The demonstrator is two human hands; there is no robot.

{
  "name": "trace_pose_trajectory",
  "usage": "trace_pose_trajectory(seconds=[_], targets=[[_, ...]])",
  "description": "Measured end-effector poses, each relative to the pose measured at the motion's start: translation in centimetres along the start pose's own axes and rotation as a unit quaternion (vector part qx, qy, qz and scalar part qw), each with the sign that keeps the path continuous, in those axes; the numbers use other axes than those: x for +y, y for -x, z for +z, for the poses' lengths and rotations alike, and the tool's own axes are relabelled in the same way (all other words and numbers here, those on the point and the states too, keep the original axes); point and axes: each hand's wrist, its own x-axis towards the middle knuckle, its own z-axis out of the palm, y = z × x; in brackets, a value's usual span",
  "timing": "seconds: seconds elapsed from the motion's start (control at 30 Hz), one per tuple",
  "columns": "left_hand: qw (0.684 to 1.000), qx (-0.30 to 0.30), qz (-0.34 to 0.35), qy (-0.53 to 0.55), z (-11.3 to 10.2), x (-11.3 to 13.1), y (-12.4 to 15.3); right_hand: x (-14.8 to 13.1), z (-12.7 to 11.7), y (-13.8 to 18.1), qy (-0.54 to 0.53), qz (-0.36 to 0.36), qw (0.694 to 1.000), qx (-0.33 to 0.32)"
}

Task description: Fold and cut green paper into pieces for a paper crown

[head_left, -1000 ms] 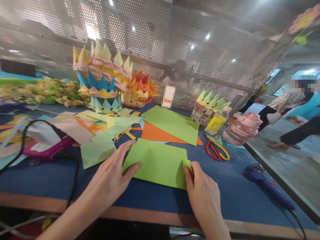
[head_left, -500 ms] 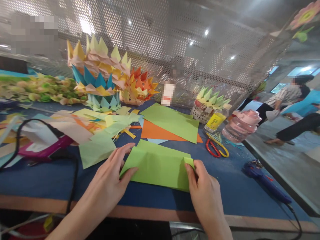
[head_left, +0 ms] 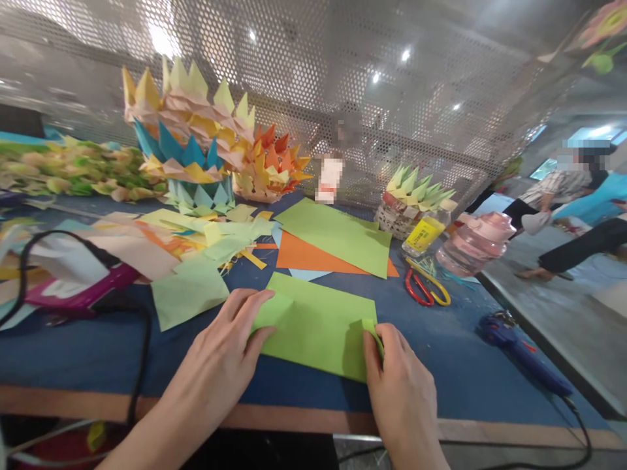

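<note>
Light-green rectangular paper sheet (head_left: pixel 318 326) lies flat on blue table top (head_left: pixel 73 346), lower centre of frame. Left hand (head_left: pixel 220 362): open, fingers and thumb pressed on sheet's folded left end. Right hand (head_left: pixel 399 385): closed in pinch on sheet's raised right corner. Above sheet, centre frame: orange paper sheet (head_left: pixel 304 256) w/ larger green paper sheet (head_left: pixel 337 235) overlapping it. Right of these: red-and-yellow-handled scissors (head_left: pixel 425 290). Lower right: blue corded glue gun (head_left: pixel 519 349). Upper left: multicolour spiked folded-paper stack (head_left: pixel 189 143).
</note>
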Motion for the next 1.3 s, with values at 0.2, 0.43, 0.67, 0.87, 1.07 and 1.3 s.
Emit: trace_pose_trajectory(seconds=[0.2,0.43,0.67,0.87,1.07,1.3], targets=[[0.998,0.009,0.021,-0.066,-0.2,0.5,0.0,-0.2,0.0,0.2,0.032,0.009,0.999,-0.008],[0.971,0.002,0.205,-0.12,0.7,0.5,1.0,-0.3,-0.1,0.2,0.033,0.008,0.999,-0.018],[0.941,-0.131,0.292,-0.112,1.9,2.4,2.9,-0.3,0.2,0.3,0.047,0.002,0.999,0.0],[0.935,-0.146,0.299,-0.125,1.1,3.0,2.6,-0.2,0.2,0.6,0.029,0.018,0.999,0.003],[0.935,-0.122,0.304,-0.136,0.6,2.9,2.7,0.4,-0.1,1.0,0.004,0.016,1.0,0.002],[0.932,-0.1,0.321,-0.136,1.5,2.3,2.7,1.1,-0.4,1.2,-0.024,0.011,1.0,0.01]])
